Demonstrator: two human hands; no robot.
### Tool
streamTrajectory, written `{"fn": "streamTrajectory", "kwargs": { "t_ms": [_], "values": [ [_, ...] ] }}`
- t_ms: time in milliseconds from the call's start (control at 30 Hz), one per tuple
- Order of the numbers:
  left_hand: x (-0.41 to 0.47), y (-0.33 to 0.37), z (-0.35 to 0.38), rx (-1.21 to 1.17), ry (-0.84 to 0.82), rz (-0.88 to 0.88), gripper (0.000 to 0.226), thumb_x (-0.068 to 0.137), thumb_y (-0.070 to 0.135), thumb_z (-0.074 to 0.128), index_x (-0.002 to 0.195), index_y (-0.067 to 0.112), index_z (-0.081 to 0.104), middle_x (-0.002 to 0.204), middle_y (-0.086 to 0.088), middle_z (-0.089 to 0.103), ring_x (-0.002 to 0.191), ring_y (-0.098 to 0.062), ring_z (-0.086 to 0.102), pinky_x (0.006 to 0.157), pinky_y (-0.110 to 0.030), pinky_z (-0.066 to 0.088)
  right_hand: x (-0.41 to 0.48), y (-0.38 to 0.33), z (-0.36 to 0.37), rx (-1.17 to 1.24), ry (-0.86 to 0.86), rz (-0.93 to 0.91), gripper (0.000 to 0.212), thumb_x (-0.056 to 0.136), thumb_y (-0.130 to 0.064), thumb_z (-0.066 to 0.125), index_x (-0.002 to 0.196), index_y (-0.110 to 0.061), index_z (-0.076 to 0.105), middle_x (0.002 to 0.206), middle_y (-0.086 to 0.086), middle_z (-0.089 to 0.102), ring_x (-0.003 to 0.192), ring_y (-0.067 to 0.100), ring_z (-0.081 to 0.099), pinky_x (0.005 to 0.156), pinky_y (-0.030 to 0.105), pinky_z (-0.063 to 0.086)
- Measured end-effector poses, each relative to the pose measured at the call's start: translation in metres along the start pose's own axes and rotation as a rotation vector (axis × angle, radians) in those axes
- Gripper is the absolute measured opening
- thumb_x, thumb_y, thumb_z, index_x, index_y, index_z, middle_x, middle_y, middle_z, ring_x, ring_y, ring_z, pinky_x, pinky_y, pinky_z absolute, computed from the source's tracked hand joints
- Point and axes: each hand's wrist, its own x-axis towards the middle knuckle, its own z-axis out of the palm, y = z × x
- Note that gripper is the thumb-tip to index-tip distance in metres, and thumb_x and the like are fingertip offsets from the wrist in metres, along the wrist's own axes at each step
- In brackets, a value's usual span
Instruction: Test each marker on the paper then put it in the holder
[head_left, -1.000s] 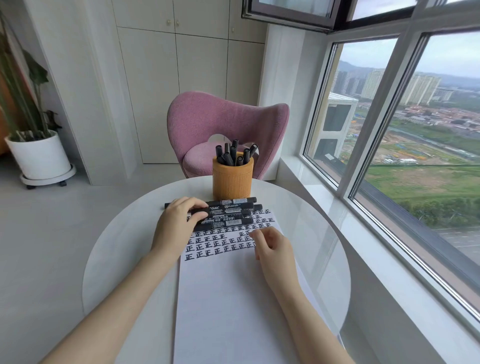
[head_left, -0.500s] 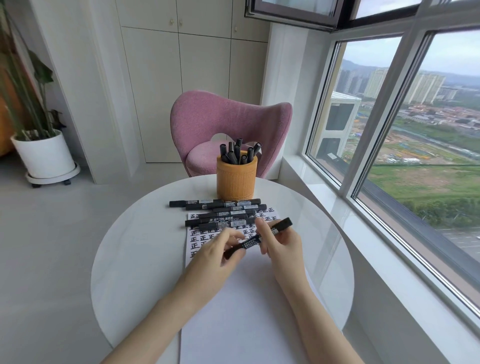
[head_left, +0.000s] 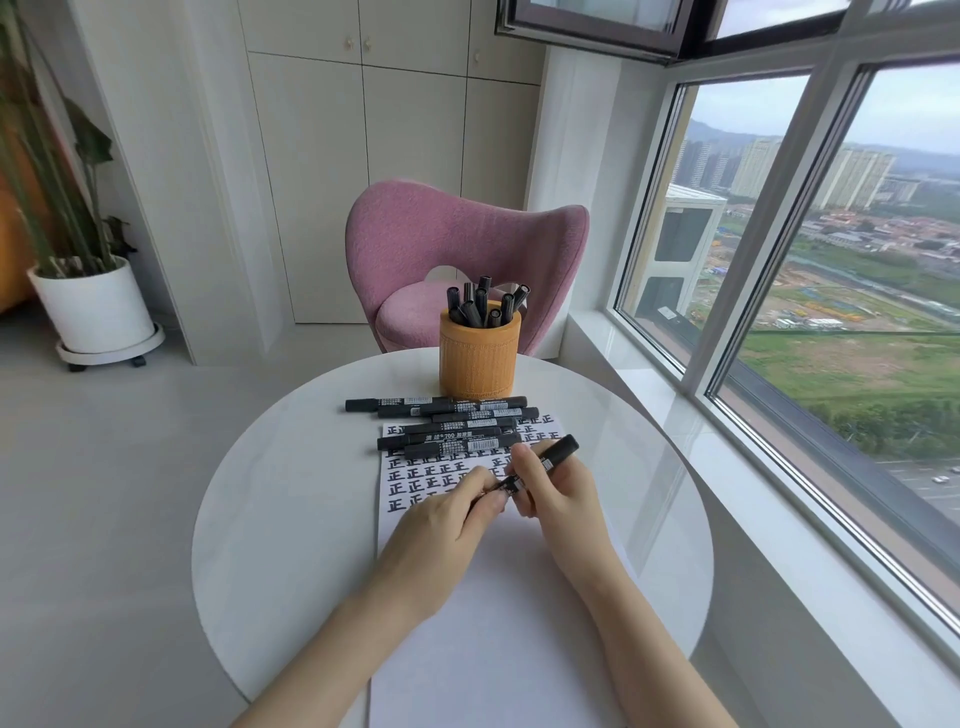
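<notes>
The marker (head_left: 540, 465) is above the paper (head_left: 493, 623), near the middle of the table (head_left: 291, 519); my right hand (head_left: 558, 491) grips its barrel and my left hand (head_left: 447, 525) pinches its near end. I think I am uncapping it, so the next move needs a straight pull.

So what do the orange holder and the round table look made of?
The holder looks like matte woven or embossed material, perhaps leather or bamboo: fine ribbed texture. The table looks like glossy white stone or lacquer: its right side shows pale reflections.

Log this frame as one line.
marker: held over paper | left hand: pinches near end | right hand: grips barrel | loose markers: lying before holder
</notes>
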Motion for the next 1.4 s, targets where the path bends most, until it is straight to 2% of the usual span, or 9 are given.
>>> {"fn": "streamTrajectory", "kwargs": {
  "t_ms": [200,367,500,633,733,833,933,1133,1400],
  "values": [
    [-0.001,0.002,-0.004,-0.095,-0.024,-0.015,0.021,0.097,0.037,0.041,0.076,0.035,0.042,0.056,0.012,0.048,0.053,-0.012,0.034,0.055,-0.028,0.027,0.001,-0.002,0.002,0.024,-0.036,0.005,0.032,0.099,-0.012,0.048,0.067,-0.013,0.042,0.052,-0.005,0.039,0.049,0.011,0.035,0.05,0.016,0.033],
    [-0.001,-0.002,-0.005,-0.185,0.01,-0.009,0.019,0.095,0.046,0.043,0.083,0.033,0.05,0.052,0.003,0.034,0.054,-0.016,0.029,0.055,-0.032,0.025,0.001,-0.003,0.001,0.043,-0.006,0.013,0.03,0.098,-0.013,0.051,0.068,-0.013,0.045,0.05,-0.004,0.038,0.048,0.012,0.035,0.05,0.018,0.033],
    [0.0,-0.004,-0.003,-0.217,0.039,0.018,0.021,0.088,0.053,0.045,0.085,0.033,0.05,0.06,-0.004,0.04,0.06,-0.026,0.036,0.057,-0.032,0.028,0.002,-0.006,-0.002,0.072,0.004,0.051,0.036,0.091,-0.017,0.064,0.061,-0.017,0.045,0.048,-0.001,0.032,0.047,0.014,0.029,0.048,0.019,0.028],
    [0.0,-0.008,-0.002,-0.304,0.112,-0.009,0.023,0.087,0.053,0.042,0.095,0.032,0.05,0.058,0.007,0.044,0.056,-0.011,0.036,0.057,-0.026,0.029,0.01,-0.005,-0.014,0.232,0.055,0.108,0.033,0.077,-0.018,0.073,0.061,-0.017,0.044,0.051,0.0,0.026,0.047,0.014,0.018,0.046,0.024,0.015],
    [-0.001,-0.009,-0.001,-0.337,0.124,-0.008,0.021,0.087,0.036,0.032,0.097,0.031,0.05,0.063,0.005,0.042,0.057,-0.01,0.036,0.058,-0.023,0.031,0.019,-0.004,-0.032,0.362,0.195,0.144,0.036,0.085,-0.006,0.065,0.064,-0.018,0.038,0.051,-0.006,0.023,0.044,0.01,0.017,0.045,0.022,0.011],
    [-0.001,-0.008,0.0,-0.34,0.089,-0.025,0.015,0.093,0.023,0.037,0.101,0.03,0.049,0.073,0.008,0.054,0.063,-0.011,0.043,0.065,-0.024,0.037,0.026,-0.008,-0.05,0.231,0.328,0.144,0.017,0.091,-0.008,0.055,0.075,-0.007,0.053,0.045,-0.003,0.031,0.038,0.013,0.03,0.041,0.02,0.019],
    [-0.001,-0.006,0.0,-0.302,0.078,-0.014,0.014,0.093,0.017,0.054,0.1,0.028,0.049,0.082,0.008,0.063,0.063,-0.001,0.047,0.065,-0.015,0.038,0.029,-0.004,-0.058,0.044,0.336,0.162,0.021,0.094,-0.021,0.056,0.084,-0.004,0.067,0.049,0.007,0.058,0.046,0.017,0.056,0.04,0.02,0.026],
    [-0.002,-0.007,0.001,-0.247,0.034,-0.042,0.013,0.084,0.026,0.068,0.09,0.03,0.057,0.084,0.012,0.065,0.051,-0.003,0.041,0.056,-0.013,0.035,0.032,0.01,-0.051,-0.182,0.344,0.208,0.047,0.081,-0.032,0.075,0.051,-0.018,0.041,0.045,0.001,0.04,0.044,0.016,0.032,0.047,0.026,0.024],
    [-0.001,-0.008,0.002,-0.193,-0.064,-0.059,0.012,0.084,0.028,0.067,0.092,0.03,0.058,0.085,0.017,0.065,0.062,0.014,0.05,0.061,-0.007,0.033,0.033,0.02,-0.05,-0.308,0.424,0.179,0.032,0.084,-0.017,0.062,0.059,-0.013,0.041,0.048,-0.003,0.039,0.052,0.017,0.029,0.05,0.028,0.023]
  ]
}}
